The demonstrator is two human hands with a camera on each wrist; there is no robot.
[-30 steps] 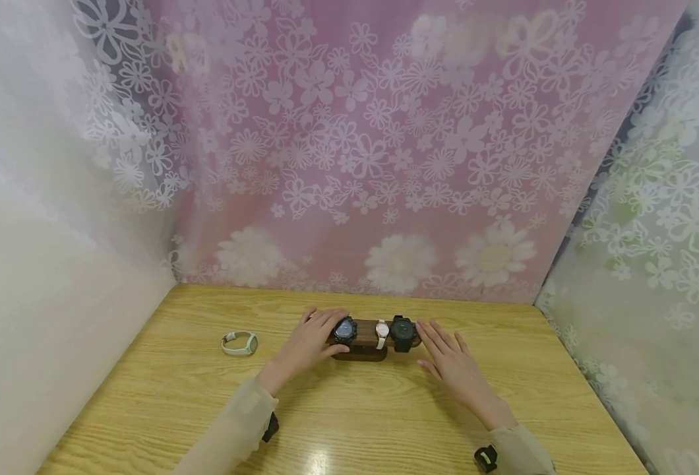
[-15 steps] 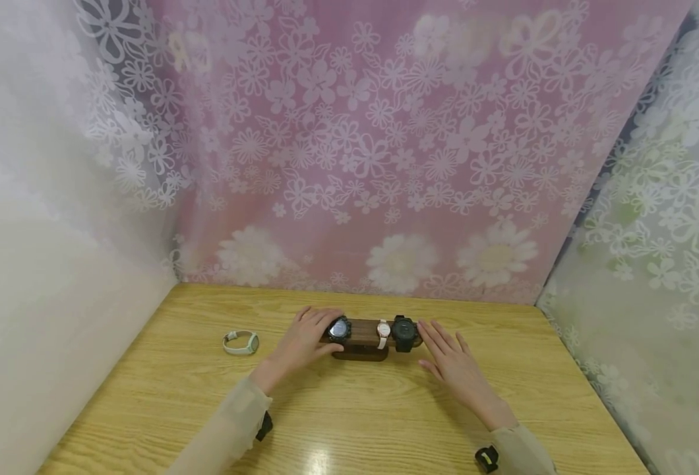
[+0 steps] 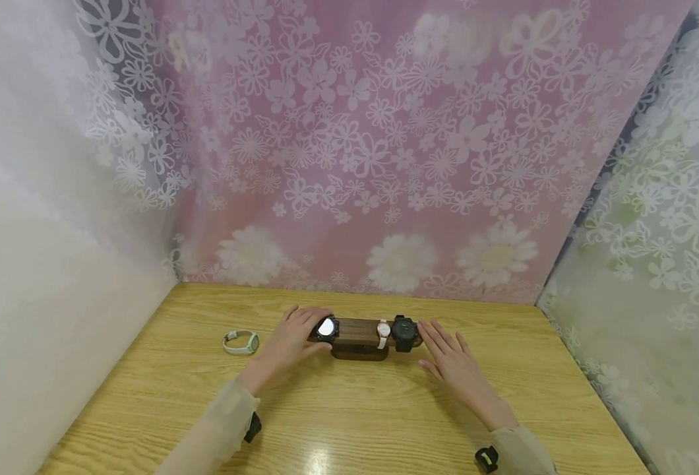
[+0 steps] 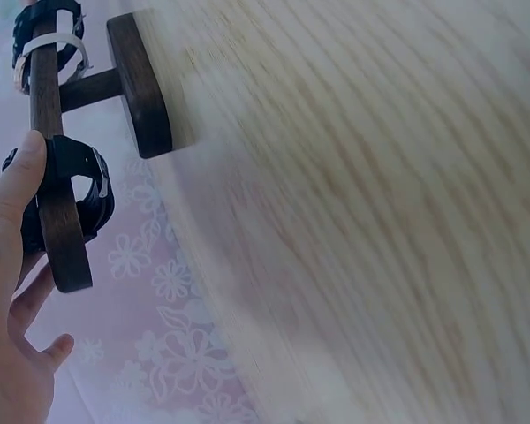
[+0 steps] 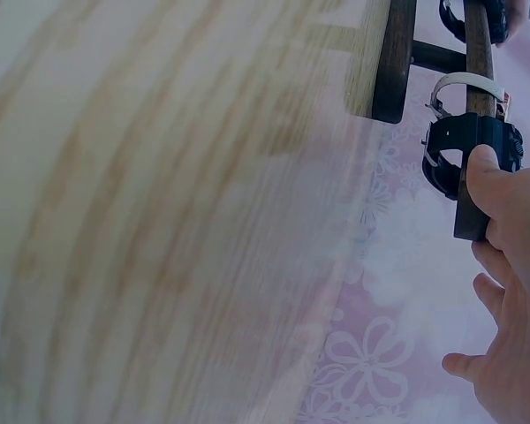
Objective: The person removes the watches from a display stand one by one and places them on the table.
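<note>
A dark wooden watch stand (image 3: 358, 332) carries a black watch at each end and a small white-strapped watch (image 3: 383, 329) between them. My left hand (image 3: 284, 342) grips the left black watch (image 3: 326, 328) around the bar's left end, thumb in front and fingers behind. The watch's face shines with glare. My right hand (image 3: 459, 373) lies against the bar's right end with fairly straight fingers, beside the other black watch (image 3: 404, 331). Its thumb is lower, in front of the bar. In the left wrist view the strap of the gripped watch (image 4: 71, 159) loops round the bar.
A pale green watch (image 3: 243, 343) lies on its side on the wooden table (image 3: 349, 409), left of the stand. A pink flowered curtain (image 3: 349, 165) hangs behind the table. Pale sheets stand at both sides.
My left hand has moved to the left with the black watch, sliding it along the bar towards its left end. The right hand and the other watches have stayed nearly still.
</note>
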